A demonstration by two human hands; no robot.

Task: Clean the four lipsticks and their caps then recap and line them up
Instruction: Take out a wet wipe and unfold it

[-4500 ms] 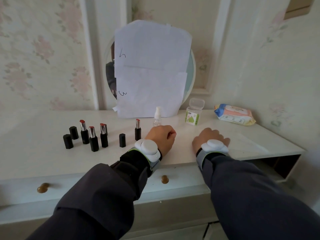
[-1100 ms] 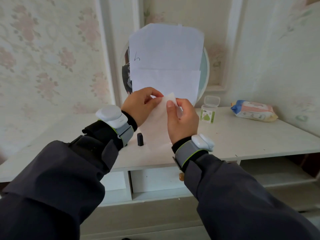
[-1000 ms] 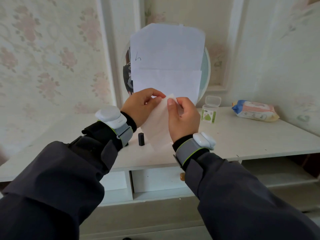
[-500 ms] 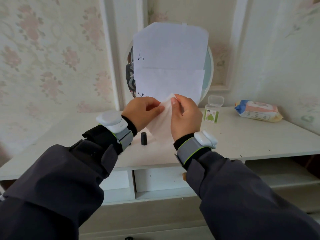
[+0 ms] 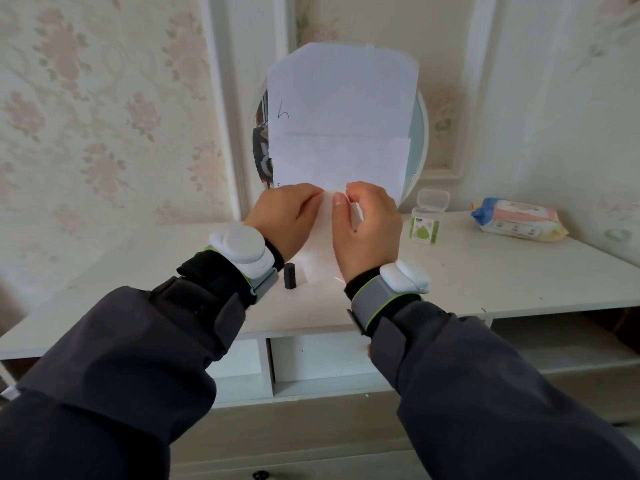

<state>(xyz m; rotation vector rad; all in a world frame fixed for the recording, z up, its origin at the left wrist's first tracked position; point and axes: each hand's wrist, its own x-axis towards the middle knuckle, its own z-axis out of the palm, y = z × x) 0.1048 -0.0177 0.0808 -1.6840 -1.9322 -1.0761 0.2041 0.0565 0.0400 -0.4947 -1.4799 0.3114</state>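
Both of my hands are raised above the white dresser top and hold one white wipe between them. My left hand pinches the wipe's upper left edge, and my right hand pinches its upper right edge with thumb and fingers. The wipe hangs down between the hands. One black lipstick cap stands upright on the dresser just below my left wrist. The other lipsticks and caps are hidden behind my left arm.
A round mirror covered with white paper sheets leans against the wall behind my hands. A small clear box with a green label and a pack of wet wipes lie at the right. An open drawer gap sits below.
My hands have come closer together with the wipe, which now hangs narrower between them. Compared with 4.5 s ago, both hands left the dresser top and took up the wipe.
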